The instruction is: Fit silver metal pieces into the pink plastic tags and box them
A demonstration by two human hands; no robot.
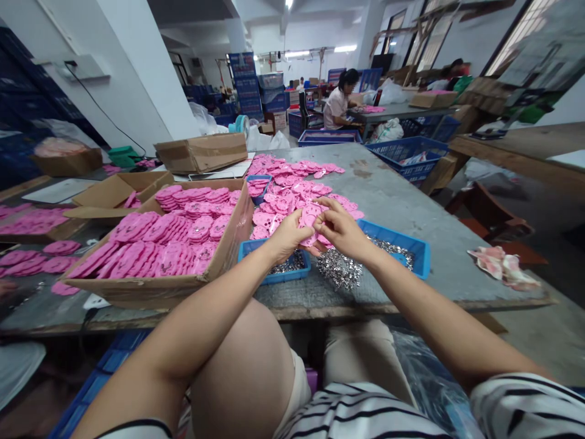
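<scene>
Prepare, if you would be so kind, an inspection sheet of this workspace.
Surface: worn-edged grey tabletop.
Job's things: flat pink piece, held; pile of similar pink pieces beyond; two shallow blue plastic trays with small silvery metal parts; heap of silvery parts between; open brown cardboard box of pink pieces.
Clutter: crumpled pink-and-white material, tabletop's right end.
Hands: left hand and right hand both grip the pink piece.
Cables: black cable hanging along white pillar.
Surroundings: pale-shirted seated co-worker; stacked blue plastic crates.

Grey table [384, 189] under pink pieces [286, 198], blue trays [287, 277], cardboard box [137, 294], silvery heap [340, 271].
</scene>
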